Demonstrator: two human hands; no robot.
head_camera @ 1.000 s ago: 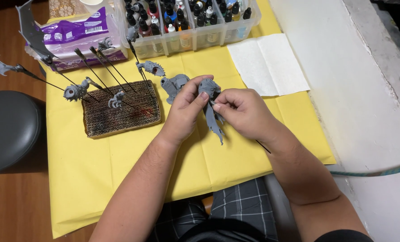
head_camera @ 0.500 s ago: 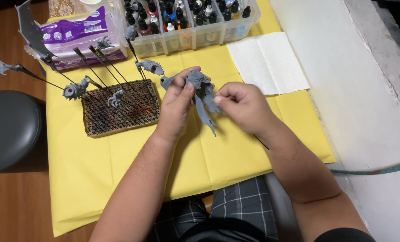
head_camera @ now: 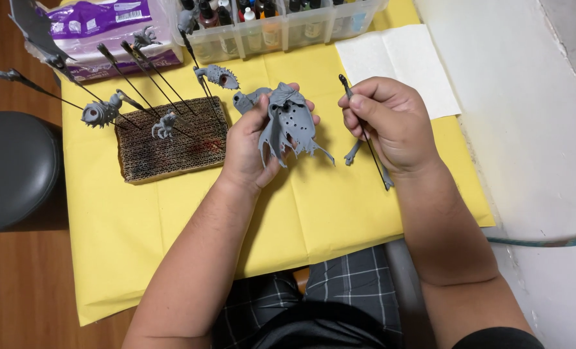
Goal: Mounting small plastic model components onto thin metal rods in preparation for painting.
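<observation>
Head view — grey model (head_camera: pixel 288 126) half hidden in left hand (head_camera: pixel 252 145) — thin pick (head_camera: pixel 365 132) through right hand (head_camera: pixel 391 123)

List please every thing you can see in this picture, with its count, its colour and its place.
model piece: one, grey, ragged with small holes, held in the left hand
thin rod: one, black, in the right hand
cardboard block: one, brown, on the yellow sheet, left of the hands
small parts on rods: several, grey on black rods, stuck in the block
yellow sheet: one, covers the table
paper towel: one, white, far right of the sheet
clear box: one, with small bottles, top edge
wipes pack: one, purple and white, top left
stool: one, dark grey, left
left hand: one, holds the model piece
right hand: one, holds the rod
</observation>
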